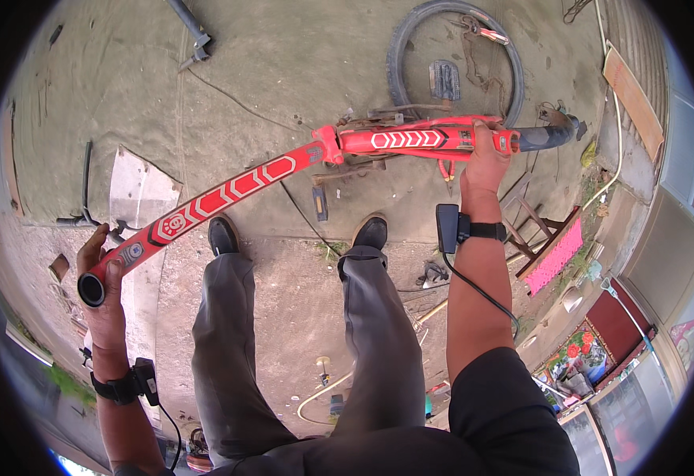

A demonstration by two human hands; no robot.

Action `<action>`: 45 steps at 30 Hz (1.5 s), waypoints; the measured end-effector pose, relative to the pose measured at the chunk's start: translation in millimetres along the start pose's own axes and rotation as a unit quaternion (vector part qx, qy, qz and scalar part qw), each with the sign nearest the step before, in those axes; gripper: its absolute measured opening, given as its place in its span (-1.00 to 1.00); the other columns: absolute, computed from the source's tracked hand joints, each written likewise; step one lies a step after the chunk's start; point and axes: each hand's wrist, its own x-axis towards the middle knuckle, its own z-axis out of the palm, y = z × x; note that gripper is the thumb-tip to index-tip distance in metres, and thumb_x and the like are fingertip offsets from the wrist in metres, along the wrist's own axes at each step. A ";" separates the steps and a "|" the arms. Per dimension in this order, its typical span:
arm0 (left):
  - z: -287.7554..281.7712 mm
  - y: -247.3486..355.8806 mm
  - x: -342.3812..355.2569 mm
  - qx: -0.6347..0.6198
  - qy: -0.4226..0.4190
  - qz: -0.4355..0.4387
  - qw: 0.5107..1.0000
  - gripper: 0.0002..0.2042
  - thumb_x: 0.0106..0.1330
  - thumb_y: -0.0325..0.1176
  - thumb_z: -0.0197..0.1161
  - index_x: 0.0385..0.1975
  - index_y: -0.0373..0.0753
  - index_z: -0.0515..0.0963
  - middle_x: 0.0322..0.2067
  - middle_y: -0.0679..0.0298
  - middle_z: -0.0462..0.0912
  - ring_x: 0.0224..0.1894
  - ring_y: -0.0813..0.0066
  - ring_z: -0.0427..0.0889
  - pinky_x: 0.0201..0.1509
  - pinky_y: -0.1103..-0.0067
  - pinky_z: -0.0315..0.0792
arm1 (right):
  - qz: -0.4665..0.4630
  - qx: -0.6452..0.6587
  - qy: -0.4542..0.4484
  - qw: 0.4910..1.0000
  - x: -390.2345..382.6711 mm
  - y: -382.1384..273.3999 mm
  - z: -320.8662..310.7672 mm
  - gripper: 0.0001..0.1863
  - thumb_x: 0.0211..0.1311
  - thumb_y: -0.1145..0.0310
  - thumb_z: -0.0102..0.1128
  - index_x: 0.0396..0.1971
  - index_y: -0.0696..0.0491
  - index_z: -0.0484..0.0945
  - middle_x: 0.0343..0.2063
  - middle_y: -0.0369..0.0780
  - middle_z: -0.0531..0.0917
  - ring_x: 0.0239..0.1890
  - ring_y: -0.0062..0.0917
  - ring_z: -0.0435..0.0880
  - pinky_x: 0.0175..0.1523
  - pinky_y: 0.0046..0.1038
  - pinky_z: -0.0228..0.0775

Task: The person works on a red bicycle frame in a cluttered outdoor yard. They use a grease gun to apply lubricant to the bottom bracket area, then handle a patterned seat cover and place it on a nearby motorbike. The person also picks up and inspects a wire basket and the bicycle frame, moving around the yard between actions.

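Note:
A red bicycle frame (240, 184) with pale chevron markings spans the space before me, its left part slanting down toward me. A hinge-like joint (329, 146) sits near its middle. My left hand (107, 311) is wrapped round the open tube end at the left, thumb on the near side. At the right, my right hand (484, 168) grips the frame close to a dark grey tube (544, 138) that extends past it. A crank arm with a black pedal (320, 204) shows below the frame, and another pedal (444, 79) lies above it.
A bicycle tyre (398, 59) lies on the concrete beyond the frame. Dark tubes (191, 30) and a bent black bar (86, 184) are at the left. A pale board (142, 184) lies near my left hand. To the right stands a pink-topped stool (555, 255).

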 end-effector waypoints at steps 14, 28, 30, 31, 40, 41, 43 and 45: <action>9.2 7.6 -112.6 -0.351 -0.097 -0.268 0.892 -0.54 0.41 -0.50 0.17 0.32 -0.18 0.42 0.14 0.28 0.53 0.00 0.56 0.57 -0.03 0.58 0.56 | 0.279 0.044 0.045 0.958 -81.5 -21.9 -64.2 -0.64 0.38 0.26 0.32 0.09 0.01 0.53 0.04 -0.34 0.63 0.13 -0.50 0.57 0.33 -0.21 0.42; 60.9 -54.1 -130.2 -0.343 -0.099 -0.556 0.750 -0.72 0.56 -0.11 0.08 -0.05 -0.22 0.40 -0.36 0.19 0.62 -0.53 0.43 0.62 -0.62 0.57 0.47 | 0.353 0.068 0.090 0.929 -131.4 -15.7 -103.6 -0.56 0.38 0.12 0.29 0.15 -0.06 0.45 0.08 -0.28 0.56 0.22 -0.33 0.53 0.35 -0.13 0.37; 66.9 -61.4 -133.4 -0.342 -0.111 -0.552 0.753 -0.70 0.56 -0.08 0.08 -0.02 -0.21 0.37 -0.38 0.18 0.62 -0.55 0.42 0.63 -0.65 0.56 0.45 | 0.364 0.059 0.052 0.928 -135.7 -16.9 -106.5 -0.35 0.38 0.04 0.27 0.31 -0.01 0.23 0.17 -0.19 0.49 0.25 -0.25 0.49 0.33 -0.07 0.37; 70.0 -63.9 -135.8 -0.325 -0.108 -0.557 0.757 -0.68 0.55 -0.07 0.08 -0.01 -0.21 0.35 -0.39 0.17 0.62 -0.56 0.42 0.62 -0.66 0.56 0.45 | 0.367 0.052 0.040 0.928 -138.4 -17.5 -107.8 -0.25 0.39 0.01 0.26 0.39 0.02 0.12 0.21 -0.14 0.46 0.27 -0.21 0.47 0.32 -0.04 0.37; 91.4 -73.0 -149.6 -0.251 -0.081 -0.569 0.779 -0.63 0.56 -0.02 0.01 0.03 -0.23 0.35 -0.44 0.18 0.60 -0.61 0.45 0.58 -0.67 0.57 0.43 | 0.518 -0.047 -0.001 0.854 -159.3 -31.2 -101.3 -0.35 0.36 -0.20 0.19 0.12 0.08 0.42 0.05 -0.10 0.62 0.04 -0.24 0.68 0.12 -0.23 0.52; 92.1 -73.4 -150.5 -0.251 -0.080 -0.570 0.778 -0.63 0.56 -0.02 0.01 0.04 -0.23 0.35 -0.44 0.18 0.60 -0.61 0.45 0.58 -0.66 0.57 0.43 | 0.520 -0.087 -0.044 0.848 -160.3 -33.3 -94.7 -0.41 0.36 -0.15 0.22 0.06 0.08 0.48 -0.08 -0.15 0.69 -0.12 -0.32 0.75 -0.03 -0.31 0.58; 93.8 -74.3 -151.2 -0.252 -0.078 -0.571 0.777 -0.62 0.56 -0.02 0.01 0.05 -0.24 0.34 -0.45 0.18 0.61 -0.62 0.45 0.58 -0.66 0.56 0.44 | 0.457 -0.157 -0.136 0.865 -159.6 -32.7 -74.1 -0.47 0.37 -0.10 0.25 0.01 0.07 0.52 -0.13 -0.18 0.70 -0.20 -0.39 0.77 -0.12 -0.39 0.59; 95.5 -76.0 -151.6 -0.246 -0.075 -0.573 0.778 -0.61 0.57 -0.02 0.00 0.07 -0.24 0.34 -0.45 0.17 0.61 -0.62 0.44 0.58 -0.65 0.56 0.44 | 0.397 -0.195 -0.196 0.875 -154.6 -28.1 -49.1 -0.58 0.40 0.03 0.27 -0.02 0.08 0.55 -0.18 -0.22 0.71 -0.30 -0.50 0.77 -0.26 -0.50 0.57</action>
